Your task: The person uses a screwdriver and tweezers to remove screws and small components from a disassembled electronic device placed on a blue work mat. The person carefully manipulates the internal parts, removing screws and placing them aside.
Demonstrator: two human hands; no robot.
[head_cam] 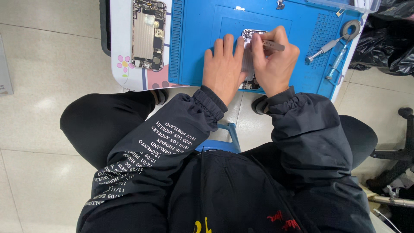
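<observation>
- At the fingertips first: our right hand point(275, 60) pinches grey tweezers point(272, 45) between thumb and forefinger, fingers curled tight, the tips aimed down at the opened phone point(249, 38).
- Our left hand point(223, 67) lies flat on that phone, fingers straight and close together, pressing it to the mat point(198, 39). It holds nothing; it only pins the phone down.
- Most of the phone is hidden under both hands. We see only its top edge between the fingers and a bit of its bottom edge near the wrists, so we cannot tell which part the tweezers touch.
- We judge the phone light, stiff and thin, with bare small parts inside that look fragile. The safe hold seems to be on the metal frame edges or flat from above, as the left hand does, not on the inner boards.
- The tweezers look light and springy, and are held near the middle.
- Outward on the mat, to the right: two slim screwdrivers point(330, 46) lie side by side, with a grey ring point(350, 29) just past them.
- To the left, off the mat, a second open phone shell point(148, 34) lies on a white table point(123, 64) with a flower print.
- Our black sleeves and knees fill the lower view, above a pale tiled floor point(39, 129).
</observation>
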